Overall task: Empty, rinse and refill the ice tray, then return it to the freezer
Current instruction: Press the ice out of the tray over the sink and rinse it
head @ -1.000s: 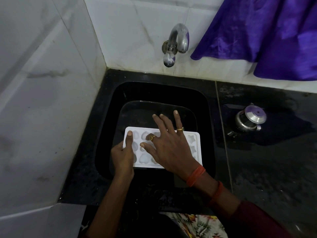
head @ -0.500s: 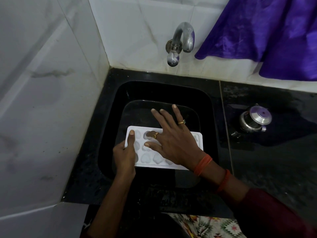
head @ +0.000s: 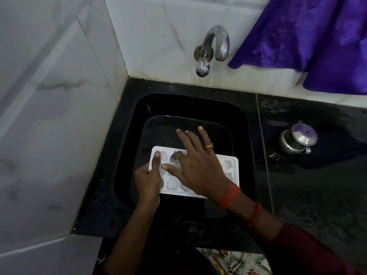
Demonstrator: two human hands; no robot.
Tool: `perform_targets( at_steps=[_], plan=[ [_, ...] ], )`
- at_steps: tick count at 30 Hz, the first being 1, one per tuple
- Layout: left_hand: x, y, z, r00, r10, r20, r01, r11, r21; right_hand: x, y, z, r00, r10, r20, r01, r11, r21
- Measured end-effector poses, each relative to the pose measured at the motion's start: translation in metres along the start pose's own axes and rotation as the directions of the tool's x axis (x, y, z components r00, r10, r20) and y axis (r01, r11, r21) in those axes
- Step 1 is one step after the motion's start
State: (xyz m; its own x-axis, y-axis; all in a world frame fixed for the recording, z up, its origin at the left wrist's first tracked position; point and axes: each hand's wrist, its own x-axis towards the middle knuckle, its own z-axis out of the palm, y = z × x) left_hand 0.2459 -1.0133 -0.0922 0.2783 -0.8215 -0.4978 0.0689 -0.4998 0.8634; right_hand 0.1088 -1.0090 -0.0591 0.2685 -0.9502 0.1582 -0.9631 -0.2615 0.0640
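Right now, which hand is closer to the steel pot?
Right. The right hand spreads over the ice tray, left of the steel pot; the left hand grips the tray's left end, farther off.

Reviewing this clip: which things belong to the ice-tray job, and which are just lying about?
Job: ice tray, left hand gripping it, right hand resting on it, sink, tap.
Lying about: steel pot, purple cloth.
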Motion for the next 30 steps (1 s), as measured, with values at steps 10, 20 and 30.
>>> perform_targets(
  at_steps=[10,20,30],
  plan=[
    [0.000,0.000,-0.002,1.000,0.011,0.009,-0.011,1.000,-0.030,0.000,-0.011,-0.002,0.999,-0.027,0.022,0.027,0.999,0.017],
    [0.003,0.001,-0.007,1.000,0.006,-0.016,-0.006,1.000,0.005,0.002,-0.006,-0.006,0.998,-0.061,-0.013,0.062,0.998,0.027],
    [0.003,-0.003,-0.014,1.000,-0.005,-0.019,0.005,1.000,-0.007,0.001,-0.018,-0.002,0.995,-0.054,0.080,0.052,0.998,0.028]
  ],
)
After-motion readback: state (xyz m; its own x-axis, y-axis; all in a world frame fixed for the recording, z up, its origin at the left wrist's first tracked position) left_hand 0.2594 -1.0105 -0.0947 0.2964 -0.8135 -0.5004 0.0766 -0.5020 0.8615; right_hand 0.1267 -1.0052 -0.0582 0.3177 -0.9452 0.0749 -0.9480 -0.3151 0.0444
